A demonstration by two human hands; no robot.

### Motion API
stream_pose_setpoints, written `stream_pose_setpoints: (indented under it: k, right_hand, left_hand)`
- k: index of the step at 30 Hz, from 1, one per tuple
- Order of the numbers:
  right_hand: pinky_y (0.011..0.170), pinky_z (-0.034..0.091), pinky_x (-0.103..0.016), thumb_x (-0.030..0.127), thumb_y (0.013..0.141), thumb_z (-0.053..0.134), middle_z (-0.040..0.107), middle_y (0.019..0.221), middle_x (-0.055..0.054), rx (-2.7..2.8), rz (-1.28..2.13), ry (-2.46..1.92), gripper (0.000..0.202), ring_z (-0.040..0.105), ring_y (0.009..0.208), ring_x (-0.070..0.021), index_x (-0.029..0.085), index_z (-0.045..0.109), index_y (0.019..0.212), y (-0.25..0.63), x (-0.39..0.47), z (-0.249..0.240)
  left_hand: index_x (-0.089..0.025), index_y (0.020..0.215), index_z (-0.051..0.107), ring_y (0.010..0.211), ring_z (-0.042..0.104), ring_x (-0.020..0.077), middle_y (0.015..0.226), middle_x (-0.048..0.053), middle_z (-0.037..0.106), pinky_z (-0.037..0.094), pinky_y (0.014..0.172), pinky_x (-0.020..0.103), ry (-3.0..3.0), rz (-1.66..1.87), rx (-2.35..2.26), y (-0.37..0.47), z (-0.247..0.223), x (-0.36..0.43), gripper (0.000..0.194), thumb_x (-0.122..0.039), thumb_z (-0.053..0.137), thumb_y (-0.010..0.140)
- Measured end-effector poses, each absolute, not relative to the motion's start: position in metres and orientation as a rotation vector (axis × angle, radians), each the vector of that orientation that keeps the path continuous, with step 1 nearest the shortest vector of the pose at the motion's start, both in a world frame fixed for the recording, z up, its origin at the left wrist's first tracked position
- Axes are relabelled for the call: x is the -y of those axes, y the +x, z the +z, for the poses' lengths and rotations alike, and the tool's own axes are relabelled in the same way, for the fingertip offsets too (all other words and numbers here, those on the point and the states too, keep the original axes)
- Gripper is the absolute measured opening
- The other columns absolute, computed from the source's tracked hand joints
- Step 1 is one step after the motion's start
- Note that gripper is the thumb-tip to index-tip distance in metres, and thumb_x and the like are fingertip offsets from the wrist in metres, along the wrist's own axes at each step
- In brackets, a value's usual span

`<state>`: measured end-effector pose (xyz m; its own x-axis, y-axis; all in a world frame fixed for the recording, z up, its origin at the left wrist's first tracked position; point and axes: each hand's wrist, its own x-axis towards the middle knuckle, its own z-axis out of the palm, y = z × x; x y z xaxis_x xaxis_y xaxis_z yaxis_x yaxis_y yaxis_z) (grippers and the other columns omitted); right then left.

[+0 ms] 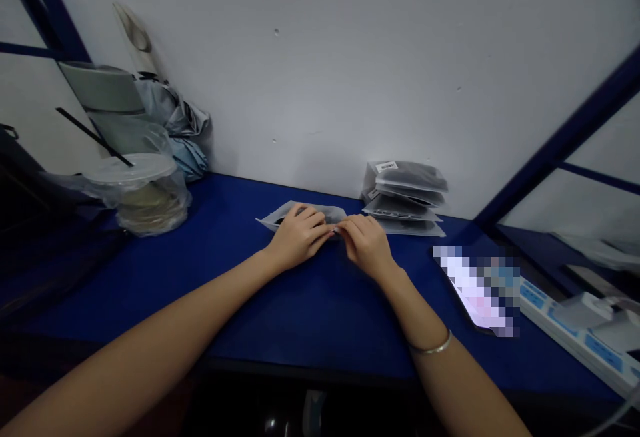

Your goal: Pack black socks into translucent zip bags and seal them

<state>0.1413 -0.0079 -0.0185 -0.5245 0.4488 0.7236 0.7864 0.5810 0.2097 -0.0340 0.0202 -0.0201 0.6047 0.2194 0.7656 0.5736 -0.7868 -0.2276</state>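
Taking the translucent pouch [330,212] as the clock's centre, a lidded cup [150,207] in clear plastic wrapping stands at nine o'clock on the blue desk [320,317], with a black straw [93,134] slanting above its lid. At ten o'clock, some bunched blue-grey fabric [187,157] leans by the wall. The pouch itself lies flat on the desk, something dark showing inside. The left hand [300,237] covers its middle, fingers bent and close together, thumb and forefinger reaching its right end; I cannot tell whether they grip. The right hand [367,244] sits at three to four o'clock, fingertips drawn together and pinching the pouch's right edge; a bracelet [435,345] circles that forearm. Nearly at three o'clock, similar pouches [407,194] are stacked against the wall. At four o'clock lies a lit phone [473,290], its screen blurred out, and farther out, a white power strip [567,324].
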Motion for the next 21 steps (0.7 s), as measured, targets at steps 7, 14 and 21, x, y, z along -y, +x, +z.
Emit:
stream_pose_setpoints:
  k: [7,14,21]
  right_hand:
    - [0.064,0.034,-0.029,0.018,0.086,0.037,0.058,0.075,-0.005,2.178,-0.617,-1.137,0.019,0.048,0.071,-0.0165,0.018,0.054,0.079,0.152,0.007,-0.011]
    - [0.064,0.035,-0.030,0.018,0.086,0.038,0.058,0.078,-0.005,2.120,-0.652,-1.181,0.017,0.048,0.073,-0.0174,0.018,0.055,0.082,0.161,0.005,-0.012]
    - [0.065,0.037,-0.030,0.018,0.085,0.039,0.058,0.081,-0.007,2.042,-0.677,-1.217,0.016,0.049,0.074,-0.0180,0.017,0.055,0.084,0.164,0.002,-0.015]
  left_hand:
    - [-0.019,0.089,0.061,0.071,0.053,0.0149,0.073,0.002,0.062,0.038,0.071,0.033,-2.291,-1.037,0.594,-0.038,-0.022,-0.026,0.018,-0.023,0.044,0.086]
    - [-0.018,0.093,0.059,0.072,0.053,0.0152,0.076,0.003,0.062,0.039,0.071,0.033,-2.307,-1.028,0.622,-0.041,-0.021,-0.028,0.018,-0.025,0.043,0.086]
    - [-0.009,0.102,0.054,0.078,0.055,0.0186,0.085,0.009,0.062,0.043,0.067,0.031,-2.366,-1.000,0.640,-0.036,-0.023,-0.026,0.025,-0.023,0.040,0.087]
